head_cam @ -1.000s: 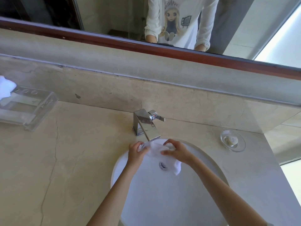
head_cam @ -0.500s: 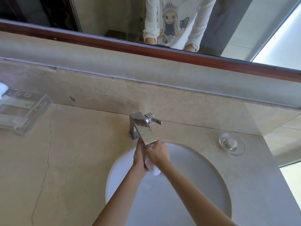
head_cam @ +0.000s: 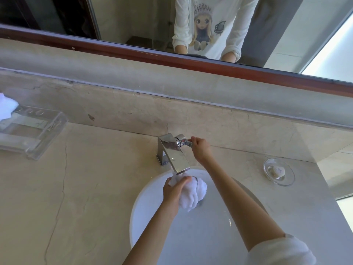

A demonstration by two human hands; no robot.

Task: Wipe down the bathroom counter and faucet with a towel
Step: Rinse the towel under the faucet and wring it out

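A chrome faucet (head_cam: 172, 153) stands at the back of a round white sink (head_cam: 191, 226) set in a beige stone counter (head_cam: 80, 188). My left hand (head_cam: 172, 190) grips a bunched white towel (head_cam: 193, 194) just under the faucet's spout, over the basin. Up at the faucet's right side, my right hand (head_cam: 200, 147) pinches the small lever handle (head_cam: 186, 142).
A clear plastic tray (head_cam: 36, 132) with a white cloth (head_cam: 6, 109) sits on the counter at the far left. A glass soap dish (head_cam: 278, 172) with a small soap stands right of the sink. A stone backsplash and a mirror rise behind the faucet.
Both hands were together on the towel under the spout. My right hand has let go and moved up to the faucet handle; my left hand keeps the towel alone.
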